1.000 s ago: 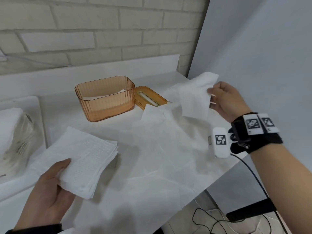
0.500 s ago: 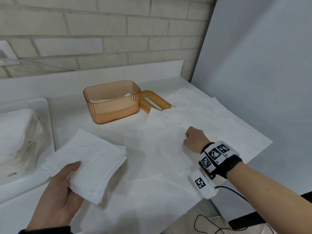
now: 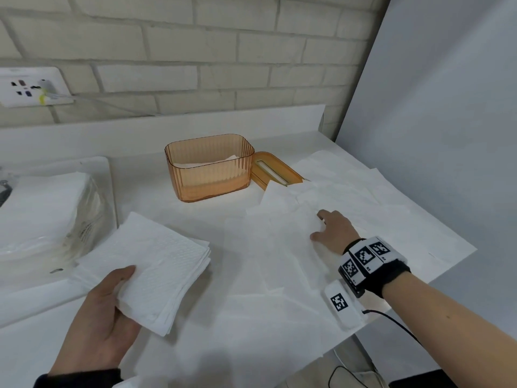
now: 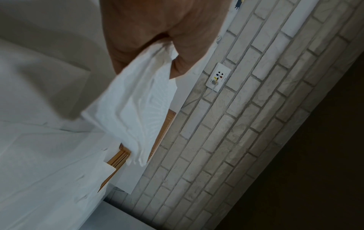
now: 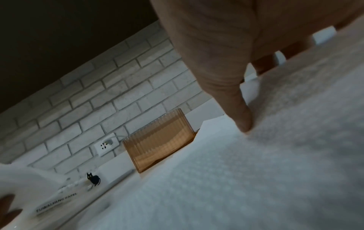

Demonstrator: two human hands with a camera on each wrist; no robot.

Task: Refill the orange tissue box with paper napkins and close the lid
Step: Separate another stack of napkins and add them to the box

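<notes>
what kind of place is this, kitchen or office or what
Probably a kitchen or pantry counter: a white countertop against a pale brick wall, a wall socket above it, and a pack of napkins alongside.

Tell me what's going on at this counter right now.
A person is refilling an orange tissue box, which stands open with a few napkins inside. Its lid lies beside it, partly under loose sheets. The left hand holds a stack of napkins above the counter. The right hand rests with spread fingers on the loose unfolded napkins lying over the counter. An opened pack of napkins sits at the left. The stack is not yet in the box.
</notes>
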